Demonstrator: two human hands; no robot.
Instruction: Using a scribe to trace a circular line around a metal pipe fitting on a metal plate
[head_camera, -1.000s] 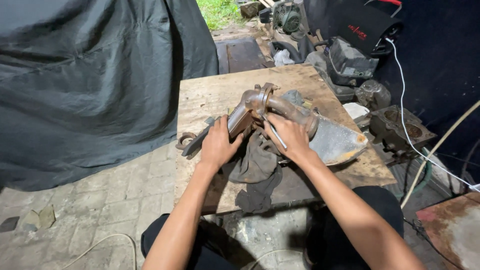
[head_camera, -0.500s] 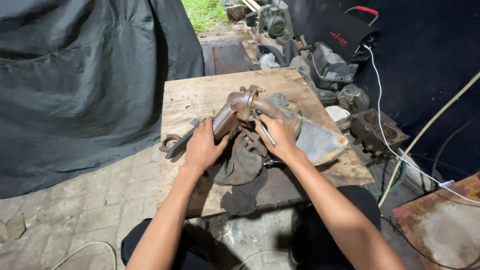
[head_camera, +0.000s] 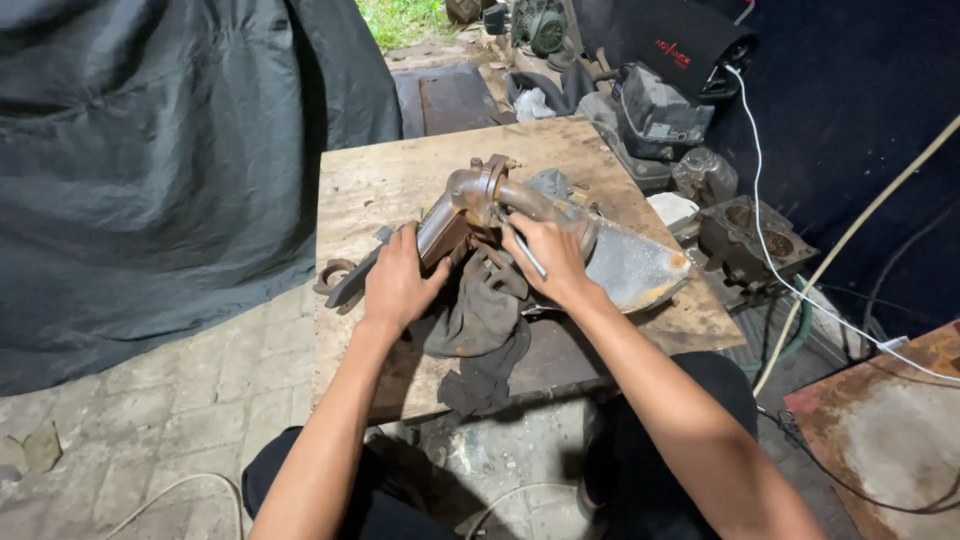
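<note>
I see the left hand (head_camera: 397, 283) wrapped around the rusty pipe (head_camera: 470, 205), fingers closed on its flat end, mid-tabletop (head_camera: 390, 175) over a dark rag (head_camera: 480, 320). Right hand (head_camera: 548, 258) pinches a thin metal tool (head_camera: 525, 250) vs the pipe bend. Risk, imo: tool slips off the rust, jabs the left hand; pipe could roll off the rag.

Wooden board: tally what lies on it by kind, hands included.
Hands: 2, left hand and right hand
Rusty pipe parts: 1, the exhaust pipe
Thin metal tools: 1, the rod in the right hand
Rags: 1, the dark cloth
Metal trays: 1, the dented pan
Total: 6
</note>
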